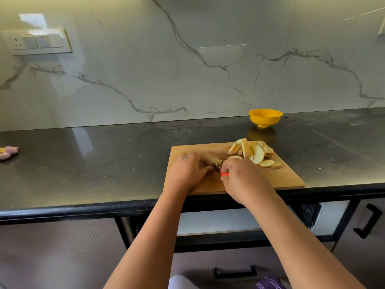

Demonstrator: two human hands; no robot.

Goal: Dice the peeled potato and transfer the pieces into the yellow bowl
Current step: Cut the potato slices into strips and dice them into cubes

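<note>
The right hand point(239, 178) has its grip curled closed around the red handle of a knife point(221, 171); only a short stretch of handle and dark blade shows between the two hands. The left hand point(188, 171) lies knuckles-up with fingers bent over a small cluster of pale potato strips point(212, 159), pressing them down; the blade meets these strips at the left fingertips.

All positions below are given relative to the cutting board point(287, 178), a wooden rectangle lying flat on the surface point(104, 163); both hands work over the board's near-left part; a heap of potato slices point(255, 153) sits on its far-right part, some slices leaning upright, others flat, a few spread toward the right edge; the slices are well apart from the strips under the left hand.

The yellow bowl point(265, 117) stands upright beyond the board's far-right corner, close to the marble backsplash point(187, 69), not touching the board; whether it holds anything cannot be told. Far left of the board, at the frame edge, lie a few pinkish items point(8, 152), too small to identify; a switch panel point(39, 41) is mounted on the wall above them.
</note>
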